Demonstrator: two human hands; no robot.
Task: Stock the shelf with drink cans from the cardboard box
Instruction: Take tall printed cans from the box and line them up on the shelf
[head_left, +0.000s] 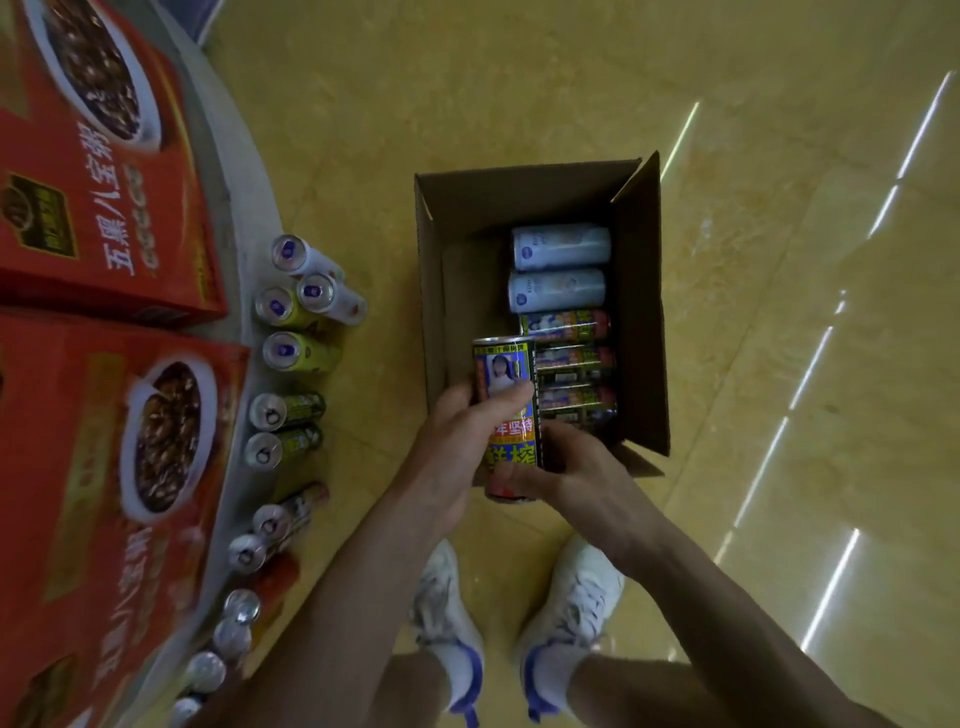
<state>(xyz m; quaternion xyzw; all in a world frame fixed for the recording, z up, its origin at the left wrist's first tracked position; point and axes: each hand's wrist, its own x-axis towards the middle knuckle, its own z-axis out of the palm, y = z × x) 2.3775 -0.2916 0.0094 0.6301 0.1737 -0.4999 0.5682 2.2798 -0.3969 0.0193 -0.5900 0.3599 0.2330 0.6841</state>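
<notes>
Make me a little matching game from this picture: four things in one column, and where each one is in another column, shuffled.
Things:
1. colourful can
2. pale blue cans
3. red cartons
4. white shoes

Places:
A. lying in the cardboard box
B. on the grey shelf
C. held by the left hand and right hand
D. standing on the tiled floor

Pairs: 1-C, 2-A, 3-B, 4-D.

Well left of your fingers (454, 402) sits a red box (104, 223), with a second red box (78, 493) beside it. Below your fingers, white sneakers (576, 608) stand on the glossy yellow floor (519, 78).
</notes>
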